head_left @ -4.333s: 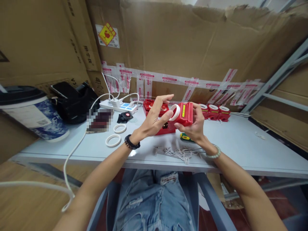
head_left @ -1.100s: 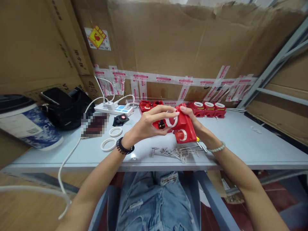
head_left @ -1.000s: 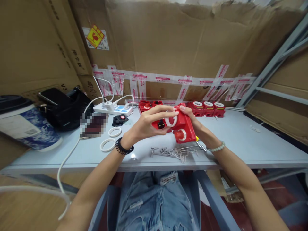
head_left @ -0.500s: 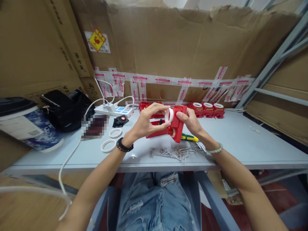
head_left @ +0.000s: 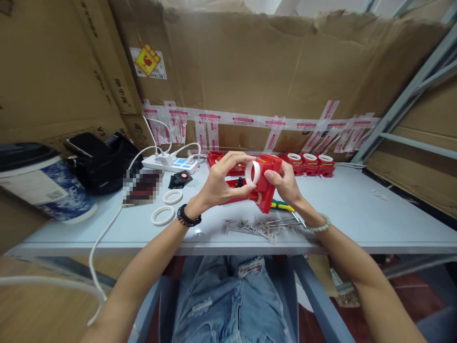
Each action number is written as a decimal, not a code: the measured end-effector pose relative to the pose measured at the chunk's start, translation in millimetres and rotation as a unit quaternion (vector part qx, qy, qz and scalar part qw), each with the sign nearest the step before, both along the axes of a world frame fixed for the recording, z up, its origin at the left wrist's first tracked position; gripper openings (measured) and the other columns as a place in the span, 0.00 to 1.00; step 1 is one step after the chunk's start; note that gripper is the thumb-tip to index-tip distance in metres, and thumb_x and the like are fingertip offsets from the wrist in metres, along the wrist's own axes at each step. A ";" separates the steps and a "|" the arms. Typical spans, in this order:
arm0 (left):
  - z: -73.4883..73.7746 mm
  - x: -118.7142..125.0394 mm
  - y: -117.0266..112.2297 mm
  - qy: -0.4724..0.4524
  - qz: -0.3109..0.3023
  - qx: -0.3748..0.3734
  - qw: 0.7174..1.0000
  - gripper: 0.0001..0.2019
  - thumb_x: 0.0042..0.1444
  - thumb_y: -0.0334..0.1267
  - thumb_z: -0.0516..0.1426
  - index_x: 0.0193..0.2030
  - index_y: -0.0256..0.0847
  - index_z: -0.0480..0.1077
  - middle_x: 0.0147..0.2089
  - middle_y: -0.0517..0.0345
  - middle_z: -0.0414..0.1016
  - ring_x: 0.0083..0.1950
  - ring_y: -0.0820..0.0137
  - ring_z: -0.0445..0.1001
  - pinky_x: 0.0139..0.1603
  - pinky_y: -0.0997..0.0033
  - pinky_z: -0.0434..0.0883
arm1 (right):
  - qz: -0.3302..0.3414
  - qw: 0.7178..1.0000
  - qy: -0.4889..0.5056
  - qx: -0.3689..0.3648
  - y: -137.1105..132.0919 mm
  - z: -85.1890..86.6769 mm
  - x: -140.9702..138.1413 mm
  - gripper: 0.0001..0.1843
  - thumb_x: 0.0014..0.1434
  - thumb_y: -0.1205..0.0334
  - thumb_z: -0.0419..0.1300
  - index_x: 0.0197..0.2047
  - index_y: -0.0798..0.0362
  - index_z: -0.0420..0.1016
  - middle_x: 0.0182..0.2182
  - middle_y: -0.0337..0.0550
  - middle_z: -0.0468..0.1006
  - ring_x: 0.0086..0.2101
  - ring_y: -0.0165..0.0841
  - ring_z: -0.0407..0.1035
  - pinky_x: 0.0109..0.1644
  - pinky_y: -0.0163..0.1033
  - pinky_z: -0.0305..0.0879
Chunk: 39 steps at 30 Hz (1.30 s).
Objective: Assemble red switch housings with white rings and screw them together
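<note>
My right hand [head_left: 285, 182] grips a red plastic housing [head_left: 268, 183] above the table, its thumb on the near face. Between the thumb and fingers of my left hand [head_left: 222, 178] is a white ring [head_left: 249, 174], held against the left side of the housing. Whether the ring is seated in the housing I cannot tell. Behind my left hand lie more red parts [head_left: 215, 157], partly hidden. Below the hands are loose screws and metal rods [head_left: 259, 227], with a green and yellow screwdriver handle [head_left: 283, 206] beside them.
Two white rings [head_left: 163, 216] and a black part with a red centre [head_left: 180, 179] lie to the left. Further back stands a power strip [head_left: 174, 164] with cables. Finished-looking red units [head_left: 309, 166] line the back right. A large cup [head_left: 46, 186] and black bag [head_left: 96, 171] stand at far left.
The housing has turned slightly in my right hand. My left hand still holds the ring against it. The whole view has shifted a little to the right.
</note>
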State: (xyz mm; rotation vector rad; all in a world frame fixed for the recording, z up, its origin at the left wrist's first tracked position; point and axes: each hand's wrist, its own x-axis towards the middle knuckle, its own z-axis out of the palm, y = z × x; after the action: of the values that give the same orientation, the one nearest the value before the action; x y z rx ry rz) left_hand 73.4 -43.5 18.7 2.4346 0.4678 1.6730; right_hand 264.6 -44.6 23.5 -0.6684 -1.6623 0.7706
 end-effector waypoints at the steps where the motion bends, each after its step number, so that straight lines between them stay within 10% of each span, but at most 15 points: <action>1: -1.1 0.7 0.4 -0.008 -0.013 -0.015 1.000 0.23 0.50 0.40 0.65 0.53 0.42 0.69 0.50 0.50 0.72 0.49 0.66 0.73 0.48 0.66 0.76 | -0.003 1.000 -0.006 0.021 -0.9 0.7 0.8 0.24 0.46 0.42 0.66 0.37 0.51 0.70 0.29 0.38 0.76 0.29 0.31 0.70 0.32 0.38 0.70; 14: -7.4 11.0 0.2 -0.095 -0.074 -0.171 0.978 0.22 0.51 0.44 0.64 0.50 0.38 0.68 0.46 0.52 0.75 0.44 0.70 0.76 0.47 0.68 0.76 | -0.097 0.919 -0.156 0.349 12.5 -4.8 18.5 0.47 0.38 0.51 0.73 0.59 0.45 0.57 0.53 0.50 0.72 0.51 0.44 0.72 0.53 0.52 0.71; 21: -6.9 8.9 11.4 -0.112 -0.123 -0.325 0.931 0.21 0.55 0.56 0.58 0.42 0.37 0.70 0.40 0.50 0.79 0.38 0.69 0.78 0.39 0.69 0.77 | -0.155 0.831 -0.245 0.476 10.7 0.8 21.3 0.28 0.50 0.59 0.68 0.52 0.36 0.62 0.59 0.39 0.70 0.61 0.46 0.63 0.60 0.62 0.62; 26: -7.1 -0.2 24.5 -0.176 -0.154 -0.422 0.876 0.28 0.59 0.64 0.47 0.35 0.38 0.71 0.33 0.50 0.79 0.31 0.69 0.78 0.34 0.70 0.76 | -0.200 0.857 -0.198 0.432 9.9 4.0 23.2 0.26 0.48 0.56 0.70 0.48 0.35 0.64 0.58 0.36 0.69 0.62 0.47 0.60 0.63 0.66 0.56; 31: -8.4 9.1 13.8 -0.162 -0.091 -0.306 0.934 0.24 0.57 0.60 0.54 0.40 0.37 0.70 0.36 0.53 0.78 0.35 0.71 0.77 0.38 0.69 0.76 | -0.125 0.907 -0.114 0.387 12.9 -2.2 13.9 0.44 0.42 0.54 0.73 0.59 0.41 0.57 0.56 0.48 0.68 0.57 0.46 0.66 0.59 0.59 0.65; 39: -5.9 12.2 -3.2 -0.149 -0.042 -0.189 0.970 0.18 0.51 0.46 0.64 0.46 0.39 0.71 0.44 0.53 0.76 0.43 0.72 0.75 0.47 0.72 0.74 | -0.093 0.931 -0.110 0.337 10.2 -9.6 7.8 0.44 0.39 0.55 0.74 0.58 0.44 0.59 0.53 0.47 0.70 0.52 0.43 0.70 0.56 0.52 0.68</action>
State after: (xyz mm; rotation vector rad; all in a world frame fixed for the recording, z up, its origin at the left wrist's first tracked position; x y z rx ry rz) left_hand 85.7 -46.7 12.9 1.8747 0.5679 1.6921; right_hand 272.4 -34.4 13.9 -0.4153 -1.8827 -0.0392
